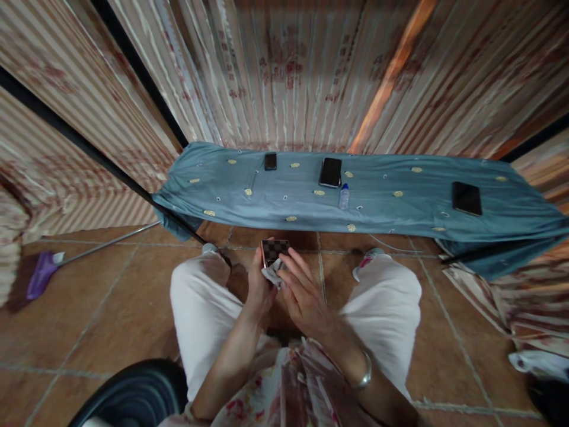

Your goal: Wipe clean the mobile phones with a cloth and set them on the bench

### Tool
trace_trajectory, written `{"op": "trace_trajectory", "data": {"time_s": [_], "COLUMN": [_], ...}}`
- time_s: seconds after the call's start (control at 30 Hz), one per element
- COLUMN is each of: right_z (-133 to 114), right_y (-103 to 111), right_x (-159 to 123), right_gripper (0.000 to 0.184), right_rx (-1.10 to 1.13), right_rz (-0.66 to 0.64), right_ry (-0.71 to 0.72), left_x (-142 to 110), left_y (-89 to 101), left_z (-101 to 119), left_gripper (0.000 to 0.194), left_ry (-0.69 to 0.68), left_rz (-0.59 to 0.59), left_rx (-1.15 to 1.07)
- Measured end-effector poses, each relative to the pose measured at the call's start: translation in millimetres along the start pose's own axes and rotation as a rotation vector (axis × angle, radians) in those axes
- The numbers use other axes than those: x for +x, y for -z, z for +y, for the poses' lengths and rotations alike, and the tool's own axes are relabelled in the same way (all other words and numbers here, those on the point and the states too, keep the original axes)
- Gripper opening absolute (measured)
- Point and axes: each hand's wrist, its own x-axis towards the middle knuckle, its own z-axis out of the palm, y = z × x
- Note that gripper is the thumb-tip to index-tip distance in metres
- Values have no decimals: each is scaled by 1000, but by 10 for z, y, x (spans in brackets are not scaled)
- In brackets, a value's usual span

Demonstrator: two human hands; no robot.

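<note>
Head view: one checkered case (276, 246) in my left hand (259, 283), one white cloth (271, 274) under my right hand (306, 295).
My left grip is narrow around the case, flat, boxy and brown-checked with a shiny edge; my right fingers hold the soft, crumpled cloth against its lower part, hiding some of it. Ahead, three dark, flat rectangular items lie on the wrinkled blue fabric (377, 207) with its yellow motifs: one small (270, 161), one larger (331, 172), one at the right (466, 198). One clear bottle (344, 198), blue-capped, lies near the middle one. Striped, floral curtains (284, 77) hang behind, crossed by black poles (137, 71). One purple tool head (42, 276) rests on the tiles (106, 308).
</note>
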Motion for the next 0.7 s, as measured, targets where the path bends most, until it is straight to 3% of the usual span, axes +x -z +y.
{"op": "trace_trajectory", "data": {"time_s": [0.23,0.7], "right_z": [203,213], "right_y": [7,-62], "right_x": [-58,-68], "right_gripper": [37,38], "right_rx": [-105,-37], "right_rz": [51,137], "right_ry": [-47,-67], "left_x": [9,-93], "left_y": [-91,-197], "left_z": [77,-4], "left_gripper": [30,33], "left_ry": [-98,-4], "left_rz": [25,71], "left_rx": [6,-3]}}
